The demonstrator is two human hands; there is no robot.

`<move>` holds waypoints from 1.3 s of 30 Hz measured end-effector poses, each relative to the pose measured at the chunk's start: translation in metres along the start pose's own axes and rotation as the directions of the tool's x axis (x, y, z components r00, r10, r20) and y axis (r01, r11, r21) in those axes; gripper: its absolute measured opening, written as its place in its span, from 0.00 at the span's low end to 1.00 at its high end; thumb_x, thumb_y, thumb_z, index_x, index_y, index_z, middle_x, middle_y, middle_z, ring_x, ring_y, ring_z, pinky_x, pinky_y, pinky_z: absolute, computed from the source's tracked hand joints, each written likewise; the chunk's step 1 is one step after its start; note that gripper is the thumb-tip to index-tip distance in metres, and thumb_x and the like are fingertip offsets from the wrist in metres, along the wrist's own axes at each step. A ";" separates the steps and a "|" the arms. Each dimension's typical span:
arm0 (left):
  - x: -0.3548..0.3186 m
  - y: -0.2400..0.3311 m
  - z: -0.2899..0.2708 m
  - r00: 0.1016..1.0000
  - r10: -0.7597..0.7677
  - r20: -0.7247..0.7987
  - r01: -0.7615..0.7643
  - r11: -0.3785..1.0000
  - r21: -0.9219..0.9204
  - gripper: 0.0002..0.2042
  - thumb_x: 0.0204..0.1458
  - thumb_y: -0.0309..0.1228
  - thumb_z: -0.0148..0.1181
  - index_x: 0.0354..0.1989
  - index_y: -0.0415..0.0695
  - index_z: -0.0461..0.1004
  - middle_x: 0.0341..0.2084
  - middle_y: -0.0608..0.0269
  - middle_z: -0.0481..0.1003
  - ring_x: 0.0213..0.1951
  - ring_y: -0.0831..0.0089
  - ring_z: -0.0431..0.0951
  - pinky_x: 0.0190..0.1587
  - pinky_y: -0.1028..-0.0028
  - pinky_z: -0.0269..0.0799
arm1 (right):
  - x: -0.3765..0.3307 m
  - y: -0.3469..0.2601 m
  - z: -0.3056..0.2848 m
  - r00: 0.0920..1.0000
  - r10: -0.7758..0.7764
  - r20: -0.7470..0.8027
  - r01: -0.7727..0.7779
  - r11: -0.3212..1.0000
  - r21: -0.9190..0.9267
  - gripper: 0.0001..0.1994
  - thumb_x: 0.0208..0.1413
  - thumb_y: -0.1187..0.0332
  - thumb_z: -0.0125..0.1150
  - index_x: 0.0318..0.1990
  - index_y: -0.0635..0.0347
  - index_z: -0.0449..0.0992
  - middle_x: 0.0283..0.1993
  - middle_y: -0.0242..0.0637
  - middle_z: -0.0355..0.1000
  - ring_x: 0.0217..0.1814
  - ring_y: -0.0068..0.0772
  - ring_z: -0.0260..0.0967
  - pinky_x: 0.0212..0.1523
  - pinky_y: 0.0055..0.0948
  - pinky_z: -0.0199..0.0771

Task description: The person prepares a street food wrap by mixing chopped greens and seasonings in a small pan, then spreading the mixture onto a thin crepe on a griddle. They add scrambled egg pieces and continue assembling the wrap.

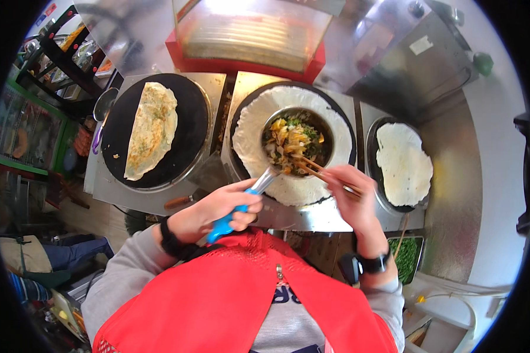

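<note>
My left hand (232, 206) is wrapped round the blue handle of a metal pan (269, 136), which is held above the middle griddle. Egg pieces, chopped greens and other bits (296, 138) fill the pan. Closed on a pair of wooden chopsticks (318, 170), my right hand (353, 194) has their tips in this filling. Beneath the pan, a large round pale flatbread (250, 126) covers most of the middle griddle (354, 154); the pan hides its centre.
On the left griddle (191, 117) lies a folded, browned flatbread (152, 129). Another pale flatbread (404, 163) is on the right griddle. A wooden-handled tool (179, 202) lies by the front edge. A tray of chopped greens (406, 256) sits at lower right. Another person (47, 253) is at lower left.
</note>
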State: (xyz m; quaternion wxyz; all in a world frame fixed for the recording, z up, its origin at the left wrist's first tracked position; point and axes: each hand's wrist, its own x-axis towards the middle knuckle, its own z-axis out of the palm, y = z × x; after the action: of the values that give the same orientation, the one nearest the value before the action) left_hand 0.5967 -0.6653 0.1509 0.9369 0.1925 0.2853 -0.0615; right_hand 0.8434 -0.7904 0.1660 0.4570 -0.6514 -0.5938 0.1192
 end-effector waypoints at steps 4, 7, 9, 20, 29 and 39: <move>0.009 0.002 0.011 0.990 0.140 -0.010 -0.139 0.987 0.075 0.15 0.60 0.23 0.49 0.54 0.50 0.62 0.25 0.68 0.64 0.18 0.84 0.60 0.17 0.83 0.57 | 0.004 0.016 -0.009 0.986 0.156 -0.056 -0.151 0.984 0.096 0.05 0.52 0.79 0.64 0.37 0.64 0.79 0.30 0.42 0.77 0.31 0.34 0.76 0.35 0.28 0.76; 0.012 0.003 0.017 0.998 0.059 -0.026 -0.058 0.998 0.036 0.24 0.61 0.22 0.46 0.66 0.48 0.55 0.26 0.68 0.62 0.19 0.86 0.58 0.16 0.85 0.55 | 0.002 0.012 -0.016 0.998 -0.041 0.037 0.041 0.999 0.001 0.04 0.53 0.78 0.64 0.36 0.65 0.79 0.31 0.44 0.77 0.33 0.34 0.76 0.35 0.26 0.74; 0.013 0.005 0.020 0.995 0.093 0.043 -0.092 0.996 -0.017 0.25 0.61 0.22 0.46 0.67 0.51 0.54 0.26 0.69 0.61 0.19 0.86 0.58 0.17 0.85 0.55 | 0.007 0.030 -0.012 0.993 0.114 -0.029 -0.108 0.980 0.167 0.02 0.54 0.78 0.62 0.35 0.65 0.79 0.31 0.43 0.76 0.33 0.34 0.75 0.34 0.26 0.74; 0.016 0.004 0.022 0.997 0.079 -0.002 -0.079 0.997 0.013 0.26 0.60 0.23 0.48 0.67 0.56 0.56 0.25 0.69 0.63 0.19 0.85 0.59 0.16 0.83 0.56 | 0.003 0.023 -0.029 0.991 -0.119 0.060 0.116 0.992 0.042 0.04 0.55 0.79 0.61 0.38 0.68 0.77 0.31 0.34 0.74 0.29 0.20 0.68 0.30 0.20 0.68; 0.007 -0.002 0.033 0.996 0.093 -0.008 -0.093 0.992 -0.080 0.24 0.60 0.23 0.49 0.64 0.54 0.56 0.24 0.69 0.62 0.18 0.85 0.59 0.17 0.84 0.56 | 0.003 0.026 -0.025 0.996 0.086 0.008 -0.086 0.980 0.182 0.04 0.54 0.79 0.63 0.38 0.65 0.78 0.30 0.34 0.75 0.30 0.21 0.70 0.30 0.21 0.70; 0.012 -0.002 0.032 0.997 0.052 -0.050 -0.052 0.999 0.018 0.26 0.60 0.22 0.46 0.67 0.50 0.54 0.26 0.69 0.62 0.17 0.87 0.56 0.16 0.85 0.55 | 0.002 0.011 -0.044 0.986 -0.120 0.118 0.105 0.987 0.125 0.05 0.52 0.76 0.63 0.38 0.62 0.79 0.32 0.42 0.76 0.35 0.44 0.76 0.36 0.32 0.75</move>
State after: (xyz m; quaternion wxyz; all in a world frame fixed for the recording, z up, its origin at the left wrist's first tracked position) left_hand 0.6223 -0.6799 0.1680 0.9290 0.2090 0.3033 -0.0345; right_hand 0.8821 -0.8075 0.1832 0.4626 -0.5798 -0.6491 0.1690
